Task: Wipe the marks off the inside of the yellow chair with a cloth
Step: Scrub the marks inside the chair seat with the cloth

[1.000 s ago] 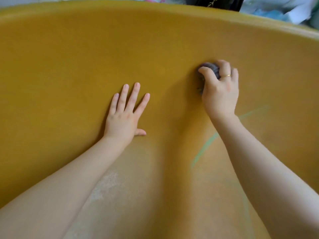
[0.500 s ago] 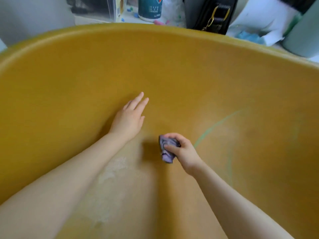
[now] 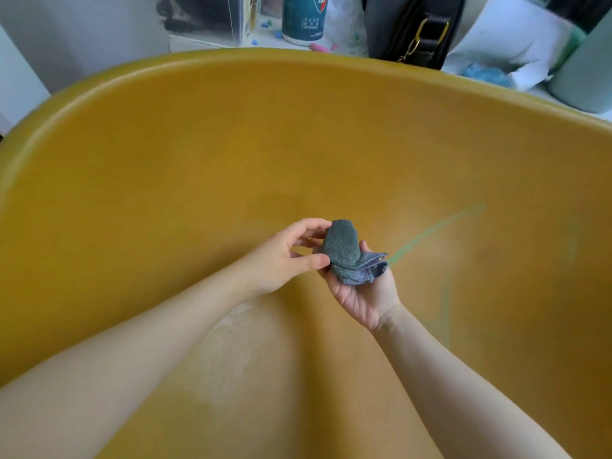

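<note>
Yellow chair point(image 3: 198, 160) is mustard-ochre inside, with a pale green streak point(image 3: 437, 228) running diagonally on the right and a whitish scuffed patch point(image 3: 238, 329) lower centre. Cloth point(image 3: 344, 250) is grey-green and speckled on the bunched top, bluish-lavender at the loose edges. Behind: teal can point(image 3: 303, 16) with white print, black bag point(image 3: 417, 24) with gold chain.

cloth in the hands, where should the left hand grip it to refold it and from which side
Probably the rounded, bunched top of the grey-blue terry cloth, pinched from the left by the left hand. That bulge stands up free, while the loose folded edges lie across the palm of the right hand.
</note>
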Demonstrator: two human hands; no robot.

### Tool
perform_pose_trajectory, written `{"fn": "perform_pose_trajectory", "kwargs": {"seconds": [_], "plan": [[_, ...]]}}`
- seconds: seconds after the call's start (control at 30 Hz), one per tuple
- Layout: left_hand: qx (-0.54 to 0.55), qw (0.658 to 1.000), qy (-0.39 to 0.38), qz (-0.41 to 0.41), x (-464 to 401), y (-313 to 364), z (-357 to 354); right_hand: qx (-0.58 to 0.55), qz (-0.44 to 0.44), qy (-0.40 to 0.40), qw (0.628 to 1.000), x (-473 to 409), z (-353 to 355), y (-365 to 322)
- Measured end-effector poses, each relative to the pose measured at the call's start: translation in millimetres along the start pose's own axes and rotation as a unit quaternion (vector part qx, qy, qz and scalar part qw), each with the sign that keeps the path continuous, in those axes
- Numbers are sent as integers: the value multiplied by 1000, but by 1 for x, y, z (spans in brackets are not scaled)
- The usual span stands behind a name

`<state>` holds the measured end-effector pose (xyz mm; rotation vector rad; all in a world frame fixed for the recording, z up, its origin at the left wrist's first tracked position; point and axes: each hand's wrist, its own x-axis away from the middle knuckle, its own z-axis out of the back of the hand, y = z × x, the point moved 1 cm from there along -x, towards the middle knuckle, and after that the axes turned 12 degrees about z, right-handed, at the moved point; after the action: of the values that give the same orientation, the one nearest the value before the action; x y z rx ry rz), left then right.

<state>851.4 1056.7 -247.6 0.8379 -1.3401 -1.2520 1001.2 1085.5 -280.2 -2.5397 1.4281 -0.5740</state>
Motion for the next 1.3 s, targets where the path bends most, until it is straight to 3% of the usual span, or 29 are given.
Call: {"fn": "perform_pose_trajectory", "kwargs": {"seconds": [0.1, 0.3, 0.47, 0.67, 0.77, 0.83, 0.9, 0.97, 1.03, 1.13, 1.2, 1.3], "plan": [[5, 1000, 11, 9, -5, -8, 1, 45, -50, -42, 997, 0, 0, 1], [-8, 1000, 15, 11, -8, -18, 16, 371, -10, -98, 923, -7, 10, -18], [34, 998, 47, 18, -10, -22, 29, 449, -49, -137, 882, -6, 10, -26], [111, 987, 78, 89, -12, -26, 23, 605, 114, -138, 776, -7, -12, -1], [91, 983, 133, 93, -9, -27, 22, 724, 194, -43, 660, -9, -18, 0], [81, 986, 102, 104, -4, -27, 19, 760, 219, 11, 612, -9, -21, -2], [73, 987, 53, 131, 0, -30, 9, 755, 214, 31, 619, -9, -23, -1], [44, 986, 79, 140, 0, -32, 1, 723, 195, 36, 662, -8, -25, -1], [137, 971, 128, 148, -2, -30, 1, 648, 156, 38, 744, -7, -27, -7], [339, 922, 92, 161, -5, -26, 7, 491, 70, 6, 869, -6, -23, -16], [373, 911, 57, 166, -5, -24, 6, 425, 41, -6, 904, -5, -19, -17], [367, 912, 85, 161, -7, -24, 4, 389, 20, 4, 921, -3, -11, -16]]}}
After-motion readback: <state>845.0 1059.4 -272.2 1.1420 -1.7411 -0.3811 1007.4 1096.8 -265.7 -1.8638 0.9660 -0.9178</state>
